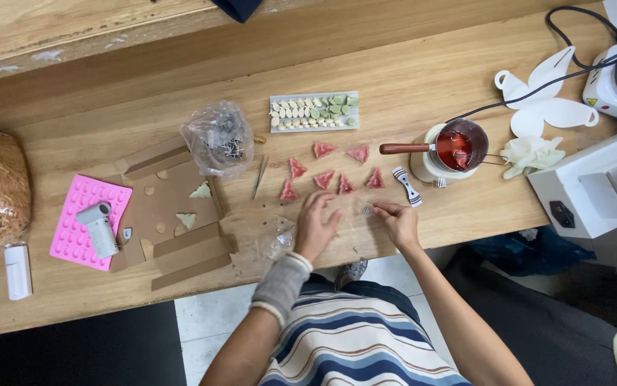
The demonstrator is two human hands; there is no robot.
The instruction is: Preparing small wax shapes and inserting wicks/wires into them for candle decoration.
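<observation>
left hand (pixel 315 225): fingers spread flat on clear film (pixel 355 214), bench (pixel 430 78). right hand (pixel 396 219): fingers pinching film edge. red triangles (pixel 333 175) nearby.

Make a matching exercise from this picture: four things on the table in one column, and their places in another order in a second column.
Things:
1. pink mould
2. small pot of red liquid
3. plastic bag
4. red triangle pieces

Places:
A. just beyond the hands
B. far left, under a grey tool
C. right of the triangles
D. behind the cardboard

Pairs: 1-B, 2-C, 3-D, 4-A
</observation>
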